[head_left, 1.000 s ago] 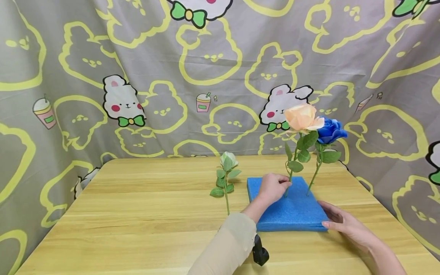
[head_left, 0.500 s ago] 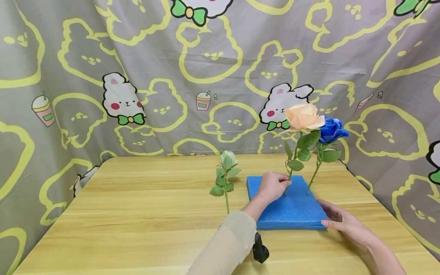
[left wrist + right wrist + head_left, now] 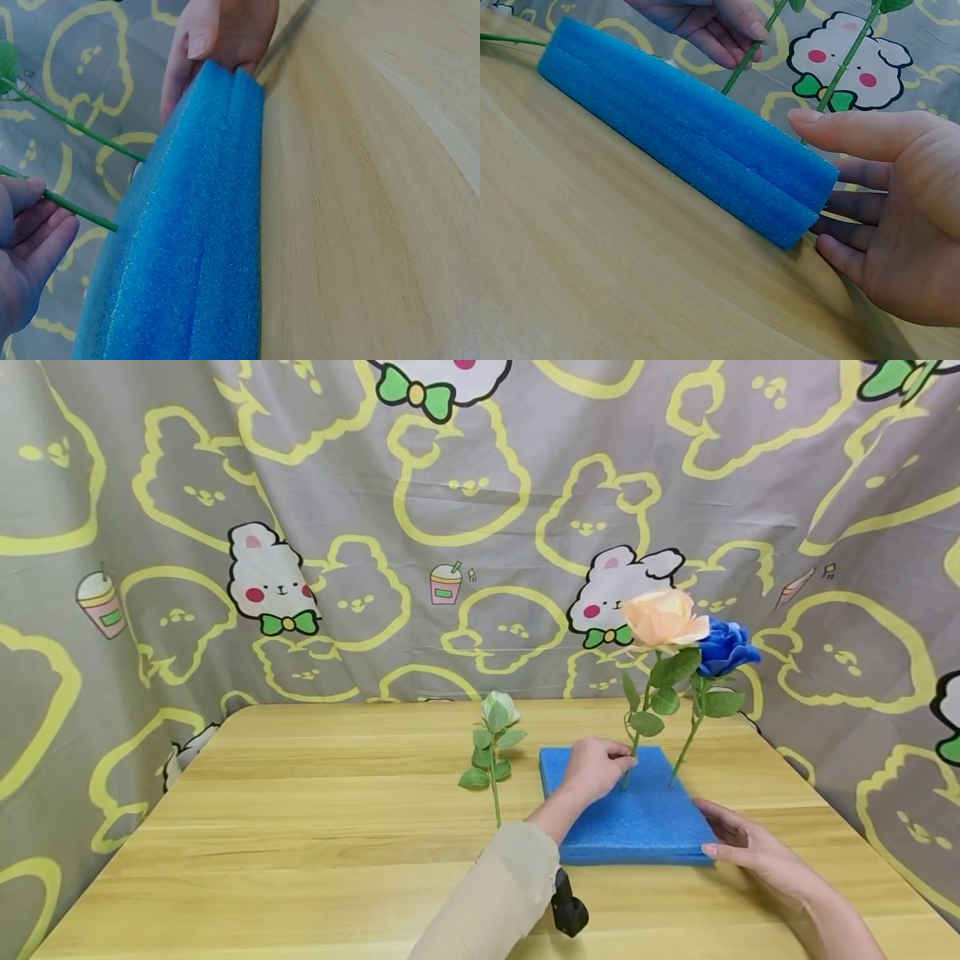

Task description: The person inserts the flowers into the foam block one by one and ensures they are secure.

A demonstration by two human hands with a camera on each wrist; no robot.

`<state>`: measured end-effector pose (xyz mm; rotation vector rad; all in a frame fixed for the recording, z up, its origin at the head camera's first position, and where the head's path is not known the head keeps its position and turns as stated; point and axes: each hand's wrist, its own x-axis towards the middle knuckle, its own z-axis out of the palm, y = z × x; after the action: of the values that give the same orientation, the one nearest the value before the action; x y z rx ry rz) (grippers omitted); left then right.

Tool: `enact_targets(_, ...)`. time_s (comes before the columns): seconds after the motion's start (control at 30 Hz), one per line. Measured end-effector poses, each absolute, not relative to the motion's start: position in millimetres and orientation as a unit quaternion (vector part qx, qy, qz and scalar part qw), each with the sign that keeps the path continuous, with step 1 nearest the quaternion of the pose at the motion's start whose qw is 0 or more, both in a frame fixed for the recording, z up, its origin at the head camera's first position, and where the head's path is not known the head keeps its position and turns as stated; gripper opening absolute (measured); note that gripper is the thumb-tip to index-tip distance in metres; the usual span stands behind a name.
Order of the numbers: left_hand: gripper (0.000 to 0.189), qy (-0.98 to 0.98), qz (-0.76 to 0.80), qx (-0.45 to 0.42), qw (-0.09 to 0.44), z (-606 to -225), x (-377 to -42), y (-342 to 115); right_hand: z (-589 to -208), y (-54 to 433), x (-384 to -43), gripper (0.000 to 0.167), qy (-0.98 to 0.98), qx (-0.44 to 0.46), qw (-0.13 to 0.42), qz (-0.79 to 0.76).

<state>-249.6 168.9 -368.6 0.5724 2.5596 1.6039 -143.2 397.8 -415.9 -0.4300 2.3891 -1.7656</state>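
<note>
A peach rose (image 3: 663,620) stands upright with its stem in a blue foam block (image 3: 637,827). My left hand (image 3: 596,768) pinches that green stem (image 3: 82,213) between thumb and fingers, a little above the foam. Behind and to the right, a blue rose (image 3: 726,647) also stands in the block, its stem leaning slightly right. At the block's right side, my right hand (image 3: 757,852) holds the front corner, thumb at the upper edge and fingers along the side face, as the right wrist view shows (image 3: 900,202).
A white rose (image 3: 498,710) with green leaves lies on the wooden table (image 3: 300,827), left of the block; its lower stem goes behind my left sleeve (image 3: 495,893). A black object (image 3: 568,906) shows beside that forearm. A patterned curtain (image 3: 337,485) hangs behind the table.
</note>
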Motion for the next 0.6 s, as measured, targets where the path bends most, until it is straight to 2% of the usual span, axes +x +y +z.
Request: enact_targets(0.6,0.015,0.798,0.574,0.182,0.036,-369,-251,154,-418,399,-143,0.059,0.794,-0.163,0.054,-0.583)
